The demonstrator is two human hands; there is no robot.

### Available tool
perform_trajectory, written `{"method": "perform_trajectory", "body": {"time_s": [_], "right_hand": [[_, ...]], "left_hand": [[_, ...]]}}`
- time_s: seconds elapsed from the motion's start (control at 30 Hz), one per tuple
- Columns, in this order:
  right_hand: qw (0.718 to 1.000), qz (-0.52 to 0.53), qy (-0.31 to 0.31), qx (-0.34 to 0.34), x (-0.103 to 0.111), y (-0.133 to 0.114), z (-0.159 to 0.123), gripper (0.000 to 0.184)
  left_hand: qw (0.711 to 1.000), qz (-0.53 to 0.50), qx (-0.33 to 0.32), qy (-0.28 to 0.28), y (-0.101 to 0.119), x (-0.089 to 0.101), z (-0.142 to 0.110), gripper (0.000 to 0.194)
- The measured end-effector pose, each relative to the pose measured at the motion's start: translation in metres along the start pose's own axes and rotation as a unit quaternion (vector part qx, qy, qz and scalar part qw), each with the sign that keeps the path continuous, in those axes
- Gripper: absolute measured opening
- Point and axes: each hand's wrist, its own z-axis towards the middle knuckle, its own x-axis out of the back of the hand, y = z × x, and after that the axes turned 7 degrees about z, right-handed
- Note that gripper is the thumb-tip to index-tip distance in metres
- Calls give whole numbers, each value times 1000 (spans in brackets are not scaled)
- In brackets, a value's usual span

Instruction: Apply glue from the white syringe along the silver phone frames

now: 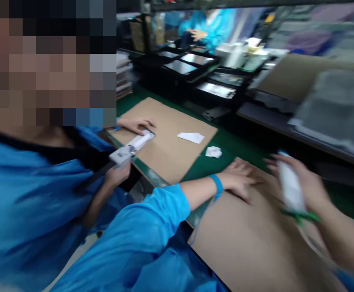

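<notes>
My left hand (239,180), with a blue strap (217,186) on its wrist, lies with fingers spread on a brown cardboard sheet (250,239). Over the right part of that sheet, my right hand (309,184) is closed around a white bottle-shaped object (290,186). A blue tip shows at the object's upper end and green pieces at its lower end; motion blur hides its exact kind. A small crumpled white piece (214,152) rests on the green table beyond my left hand.
At the left, a co-worker in blue holds a long white tool (131,148) beside another cardboard sheet (165,142), on which a white paper piece (191,138) lies. Behind the table, a shelf (305,134) carries sheets, and black trays (192,65) hold shiny panels. Another person works farther back.
</notes>
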Motion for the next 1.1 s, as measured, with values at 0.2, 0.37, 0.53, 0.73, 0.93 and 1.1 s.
{"method": "perform_trajectory", "body": {"time_s": [0.2,0.37,0.53,0.73,0.93,1.1], "right_hand": [[989,33,-136,44,-65,-22,124,58],[985,12,-160,59,-125,-45,205,61],[983,-44,-176,30,-146,-55,242,67],[980,-112,-162,3,-113,-35,203,68],[983,-127,-126,-32,-75,1,153,83],[990,-96,-77,-74,-62,19,132,96]], "left_hand": [[997,-55,-47,30,-21,-12,15,82],[996,-49,-19,71,-14,-24,12,69],[993,-66,-29,92,-19,-33,13,72],[995,-44,-22,90,-19,-25,5,71],[998,-39,-13,48,-18,-9,-7,86],[999,-26,-17,37,-23,-4,-12,110]]}}
